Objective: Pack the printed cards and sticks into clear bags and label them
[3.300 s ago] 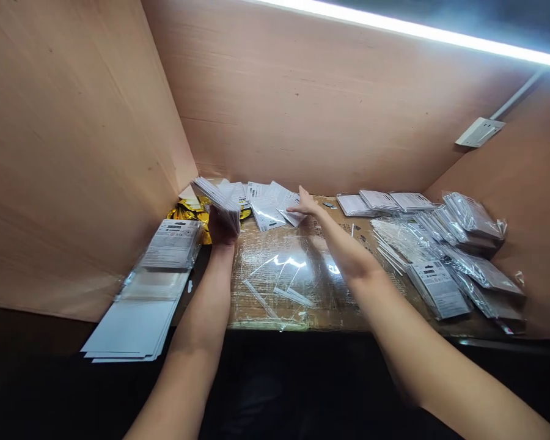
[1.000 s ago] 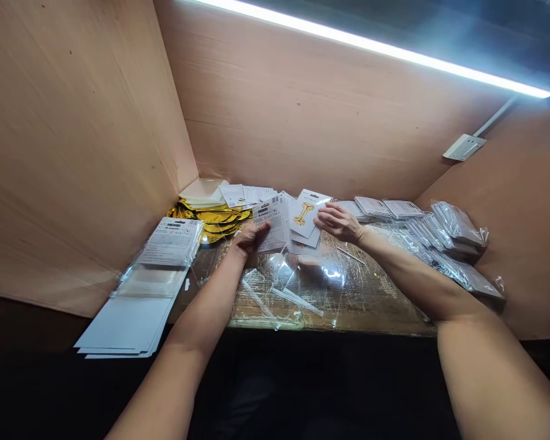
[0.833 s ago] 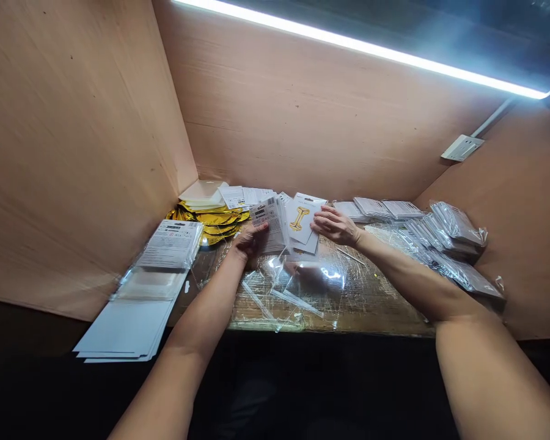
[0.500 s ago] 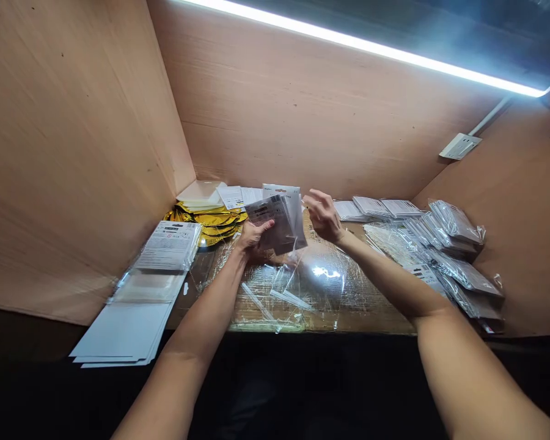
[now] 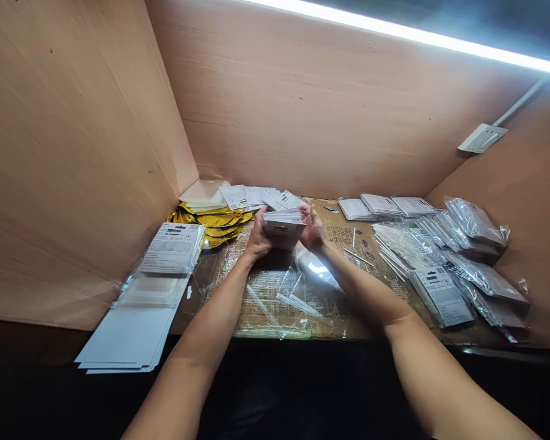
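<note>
the stack of plastic-sleeved cards (image 5: 284,227) was held above the plastic-covered cardboard tabletop (image 5: 275,305), pinched at its sides by the left hand (image 5: 259,239) and right hand (image 5: 312,228); slick sleeves could have slipped and spilled if either grip slackened.

Head camera, facing forward and down, near hands (image 5: 259,239) (image 5: 312,229)

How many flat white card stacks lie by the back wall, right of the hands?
3: the left stack, middle stack and right stack, side by side at the back; more may be hidden.
</note>
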Demonstrator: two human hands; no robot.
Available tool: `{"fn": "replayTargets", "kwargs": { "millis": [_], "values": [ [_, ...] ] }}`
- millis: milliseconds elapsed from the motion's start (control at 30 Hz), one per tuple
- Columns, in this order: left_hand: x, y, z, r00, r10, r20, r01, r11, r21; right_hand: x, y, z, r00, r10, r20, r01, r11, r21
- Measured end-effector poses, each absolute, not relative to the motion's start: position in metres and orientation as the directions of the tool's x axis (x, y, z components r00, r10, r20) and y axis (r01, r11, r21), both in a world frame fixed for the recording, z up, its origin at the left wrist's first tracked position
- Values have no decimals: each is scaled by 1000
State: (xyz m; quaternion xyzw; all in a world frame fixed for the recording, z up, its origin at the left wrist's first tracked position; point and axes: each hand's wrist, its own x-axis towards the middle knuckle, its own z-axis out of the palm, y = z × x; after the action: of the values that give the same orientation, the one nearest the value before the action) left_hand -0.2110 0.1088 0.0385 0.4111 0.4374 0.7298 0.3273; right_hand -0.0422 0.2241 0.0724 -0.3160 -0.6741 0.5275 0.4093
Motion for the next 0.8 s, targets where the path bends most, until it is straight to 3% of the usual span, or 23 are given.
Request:
{"fn": "replayTargets", "kwargs": {
  "millis": [100,200,267,333,467,533,600,700,800],
  "values": [
    [-209,116,34,-393,864,314,-96,-378,921,-40,268,74,-501,831,241,265,412,-872],
    [-212,124,28,-431,860,273,-144,-364,920,-32,309,75,-564,807,173,632,557,-539],
    [-219,127,25,-522,827,208,-247,-381,891,-25,324,74,-600,795,83,723,584,-369],
    [-229,128,23,-574,811,108,-412,-401,818,-19,330,74,-604,794,62,738,587,-333],
    [-244,125,21,-475,877,-75,-703,-327,632,-9,323,82,-515,835,192,750,548,-371],
    [-243,122,21,-439,894,-94,-749,-306,587,-7,309,84,-443,852,280,666,522,-534],
    [-239,119,21,-398,914,-81,-767,-283,576,-7,289,82,-413,858,306,410,475,-778],
    [-231,117,23,-329,942,-74,-782,-227,580,-15,261,75,-560,785,264,42,346,-937],
    [-234,114,29,-356,931,-84,-792,-253,555,-29,259,73,-711,672,208,59,351,-934]
  ]
}}
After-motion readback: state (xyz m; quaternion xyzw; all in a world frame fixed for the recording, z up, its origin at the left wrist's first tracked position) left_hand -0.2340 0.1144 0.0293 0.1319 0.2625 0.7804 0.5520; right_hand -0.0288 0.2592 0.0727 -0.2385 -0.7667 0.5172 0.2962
